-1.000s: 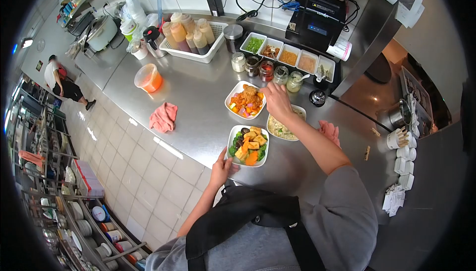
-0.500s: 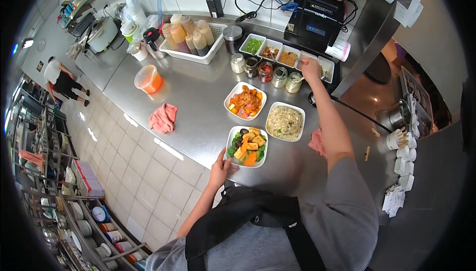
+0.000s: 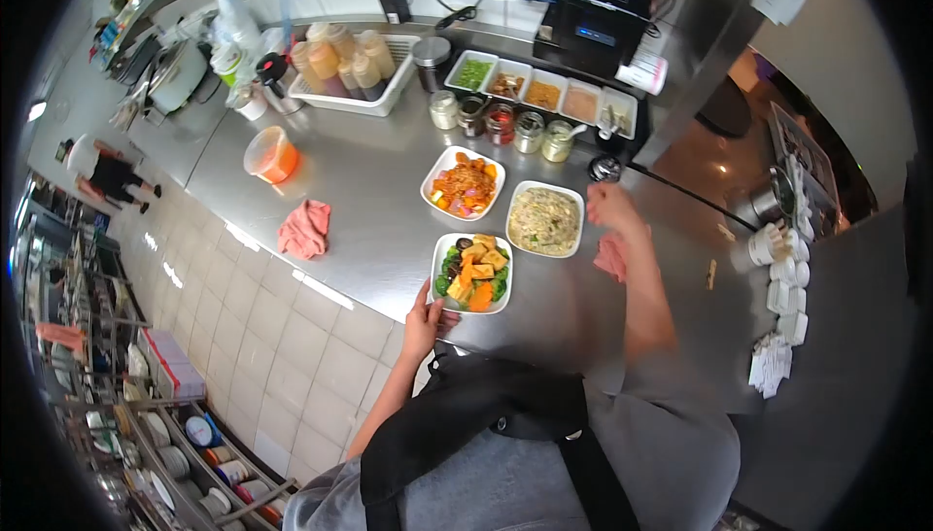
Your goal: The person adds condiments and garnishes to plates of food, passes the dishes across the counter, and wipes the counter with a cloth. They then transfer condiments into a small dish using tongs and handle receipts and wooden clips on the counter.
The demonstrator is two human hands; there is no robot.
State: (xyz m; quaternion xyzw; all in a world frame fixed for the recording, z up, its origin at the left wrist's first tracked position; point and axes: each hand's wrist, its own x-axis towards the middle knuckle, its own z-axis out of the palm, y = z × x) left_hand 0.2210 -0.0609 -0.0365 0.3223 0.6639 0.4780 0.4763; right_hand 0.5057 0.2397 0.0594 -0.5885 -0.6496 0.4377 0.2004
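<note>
My left hand (image 3: 424, 324) holds the lower left corner of a white square bowl of tofu and vegetables (image 3: 473, 274), thumb against its side and fingers at the near edge. Farther back, my right hand (image 3: 614, 208) hovers to the right of a white bowl of fried rice (image 3: 546, 219). Its fingers are pinched together, and whatever they hold, if anything, is too small to make out. A third white bowl, with a saucy orange dish topped with shreds (image 3: 464, 183), stands behind the tofu bowl.
Topping trays (image 3: 540, 94) stand behind several small jars (image 3: 501, 125). Sauce bottles fill a white basket (image 3: 379, 103). An orange tub (image 3: 272, 155), a pink cloth (image 3: 304, 230) and another cloth (image 3: 610, 256) lie about the steel counter. A person (image 3: 102, 171) stands far left.
My right hand has come back from the topping trays toward me and is now beside the fried rice, fingers pinched. My left hand stays at the tofu bowl. The camera view has shifted slightly.
</note>
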